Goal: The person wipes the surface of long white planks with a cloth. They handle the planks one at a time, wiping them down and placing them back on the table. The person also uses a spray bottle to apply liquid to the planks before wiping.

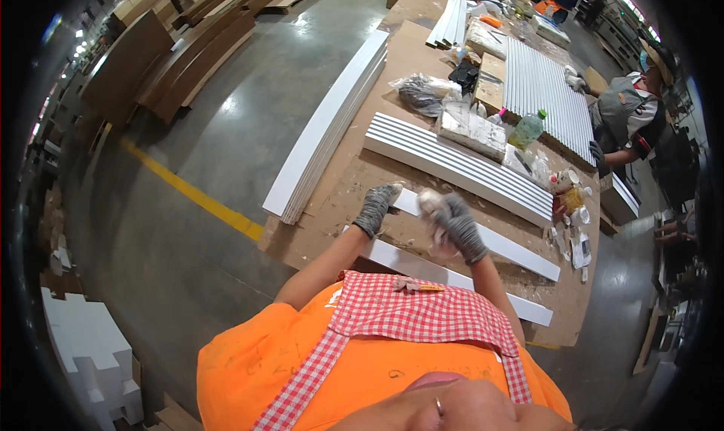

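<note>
My left hand [377, 207], in a grey glove, rests on the near end of a long white strip [520, 251] that lies across the brown worktable [354, 182]. My right hand [455, 223], also gloved, is closed around a small pale wad [432, 202], perhaps a cloth or a lump of filler, held just above the same strip. A second white strip [422, 269] lies nearer to me, partly hidden by my arms and my red checked apron.
A bundle of white strips [460, 167] lies further back, a tall stack of white boards [324, 133] along the table's left edge. Bags, a green bottle [526, 129] and small pots [569, 201] crowd the right side. Another person [626, 118] works at a ribbed white panel [547, 95].
</note>
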A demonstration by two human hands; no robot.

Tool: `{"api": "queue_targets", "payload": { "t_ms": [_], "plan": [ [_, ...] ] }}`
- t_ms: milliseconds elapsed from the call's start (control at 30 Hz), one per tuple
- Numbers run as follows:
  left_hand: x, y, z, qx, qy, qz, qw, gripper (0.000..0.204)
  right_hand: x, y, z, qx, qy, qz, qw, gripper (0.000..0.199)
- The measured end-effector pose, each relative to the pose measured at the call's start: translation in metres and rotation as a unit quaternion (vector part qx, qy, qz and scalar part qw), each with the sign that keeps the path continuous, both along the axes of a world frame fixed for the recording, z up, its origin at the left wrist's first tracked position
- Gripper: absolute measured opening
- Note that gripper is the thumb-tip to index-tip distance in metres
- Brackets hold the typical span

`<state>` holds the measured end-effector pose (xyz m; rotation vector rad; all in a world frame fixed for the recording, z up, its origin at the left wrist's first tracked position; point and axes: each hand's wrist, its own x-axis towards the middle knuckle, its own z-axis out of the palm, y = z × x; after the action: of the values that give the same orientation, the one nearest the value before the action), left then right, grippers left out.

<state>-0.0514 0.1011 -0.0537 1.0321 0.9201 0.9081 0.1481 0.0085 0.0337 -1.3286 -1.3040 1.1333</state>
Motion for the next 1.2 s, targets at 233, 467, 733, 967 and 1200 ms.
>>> {"api": "queue_targets", "payload": {
  "t_ms": [233,467,733,967,1200],
  "plan": [
    [-0.021,-0.026,0.106,-0.002,-0.044,-0.146,0.988,0.033,0.12,0.026,-0.002,0.08,-0.221,-0.147,0.961,0.056],
    [-0.039,-0.049,0.104,0.367,0.02,-0.161,0.916,0.017,0.182,-0.13,0.052,-0.078,-0.331,-0.094,0.936,0.071],
    [-0.04,-0.067,0.093,0.476,0.05,-0.119,0.87,0.015,0.151,-0.158,0.004,-0.214,-0.269,-0.024,0.939,0.068],
    [-0.06,-0.068,0.049,0.334,0.031,-0.112,0.935,0.01,0.111,-0.145,0.008,-0.133,-0.559,0.005,0.818,0.059],
    [-0.094,-0.039,0.037,0.376,0.227,-0.131,0.889,0.038,0.077,-0.151,0.035,-0.058,-0.533,-0.062,0.842,0.058]
  ]
}}
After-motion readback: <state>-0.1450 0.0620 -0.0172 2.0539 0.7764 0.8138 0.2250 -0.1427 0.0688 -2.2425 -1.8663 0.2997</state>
